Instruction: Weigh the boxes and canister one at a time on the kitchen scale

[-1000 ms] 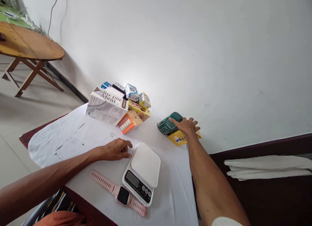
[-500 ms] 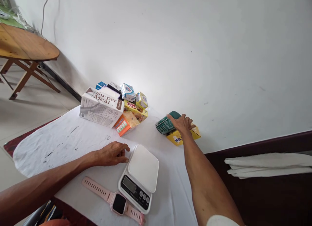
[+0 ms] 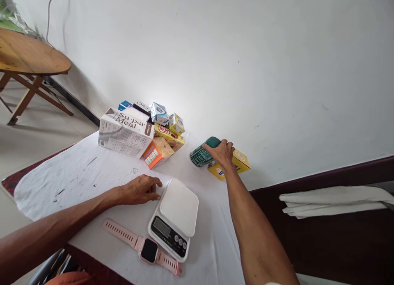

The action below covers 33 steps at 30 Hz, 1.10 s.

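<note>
My right hand [image 3: 222, 152] reaches to the far side of the white cloth [image 3: 92, 174] and wraps its fingers round a green container [image 3: 201, 155] lying on its side against a yellow box [image 3: 238, 163]. My left hand [image 3: 140, 189] rests on the cloth with fingers loosely curled, just left of a white kitchen scale [image 3: 175, 217], holding nothing. A pink smartwatch [image 3: 144, 248] lies flat in front of the scale.
A pile of small boxes [image 3: 163, 129] with a large white Su-per Meal box [image 3: 126, 131] stands by the wall at the back left. Folded white cloth [image 3: 332, 199] lies on a dark surface at right. A wooden table [image 3: 30, 59] stands far left.
My right hand has slid from the yellow box onto the green container and closed round it. The left hand has stayed beside the scale. The view shifted slightly.
</note>
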Each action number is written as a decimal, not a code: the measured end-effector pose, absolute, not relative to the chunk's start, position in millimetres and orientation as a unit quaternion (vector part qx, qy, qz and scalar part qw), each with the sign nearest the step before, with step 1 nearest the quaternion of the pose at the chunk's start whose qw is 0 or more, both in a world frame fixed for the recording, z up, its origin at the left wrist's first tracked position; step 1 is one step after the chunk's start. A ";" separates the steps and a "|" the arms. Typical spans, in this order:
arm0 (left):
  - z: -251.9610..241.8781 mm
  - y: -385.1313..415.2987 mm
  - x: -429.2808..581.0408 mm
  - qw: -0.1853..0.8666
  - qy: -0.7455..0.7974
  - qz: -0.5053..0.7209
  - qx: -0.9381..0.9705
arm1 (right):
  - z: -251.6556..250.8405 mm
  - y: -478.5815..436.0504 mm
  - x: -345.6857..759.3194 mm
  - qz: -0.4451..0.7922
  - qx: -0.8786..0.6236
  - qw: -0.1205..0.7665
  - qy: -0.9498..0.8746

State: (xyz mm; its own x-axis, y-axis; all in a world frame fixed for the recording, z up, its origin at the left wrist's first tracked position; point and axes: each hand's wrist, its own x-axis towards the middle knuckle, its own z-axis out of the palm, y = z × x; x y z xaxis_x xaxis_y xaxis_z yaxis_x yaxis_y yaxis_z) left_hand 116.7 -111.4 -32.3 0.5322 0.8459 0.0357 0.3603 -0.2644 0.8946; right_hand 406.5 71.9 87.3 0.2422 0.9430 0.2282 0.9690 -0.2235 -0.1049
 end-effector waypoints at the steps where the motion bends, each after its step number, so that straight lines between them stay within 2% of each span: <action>1: -33.4 -111.1 116.6 0.450 0.402 0.270 0.750 | 87.8 66.3 403.7 -0.055 -0.776 0.120 -0.616; 5: -36.3 -111.7 115.4 0.440 0.396 0.279 0.756 | 95.6 34.0 394.8 -0.057 -0.761 0.151 -0.629; 10: -37.6 -113.3 114.5 0.433 0.385 0.275 0.768 | 126.3 -32.3 395.7 -0.103 -0.689 0.244 -0.674; 14: -40.5 -112.2 113.0 0.416 0.382 0.283 0.775 | 145.3 -93.6 389.1 -0.086 -0.619 0.267 -0.734; 20: -42.5 -111.6 110.5 0.404 0.380 0.294 0.778 | 121.9 -151.8 365.3 -0.027 -0.554 0.268 -0.788; 28: -34.6 -111.6 108.4 0.429 0.390 0.295 0.759 | 110.9 -163.6 355.6 0.012 -0.546 0.283 -0.788; 31: -11.0 -124.7 106.2 0.447 0.408 0.337 0.721 | 110.6 -168.5 362.2 0.070 -0.551 0.318 -0.768; 33: 9.7 -138.7 110.7 0.438 0.399 0.399 0.700 | 103.9 -170.3 370.2 0.121 -0.544 0.378 -0.740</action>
State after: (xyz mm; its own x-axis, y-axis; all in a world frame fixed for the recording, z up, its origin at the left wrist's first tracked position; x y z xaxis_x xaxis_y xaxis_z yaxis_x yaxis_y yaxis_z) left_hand 110.7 -138.7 9.7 0.3634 0.9078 0.2092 0.2092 -0.2983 0.9313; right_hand 370.2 -170.3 103.9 -0.1234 0.8955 0.4275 0.7133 0.3796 -0.5892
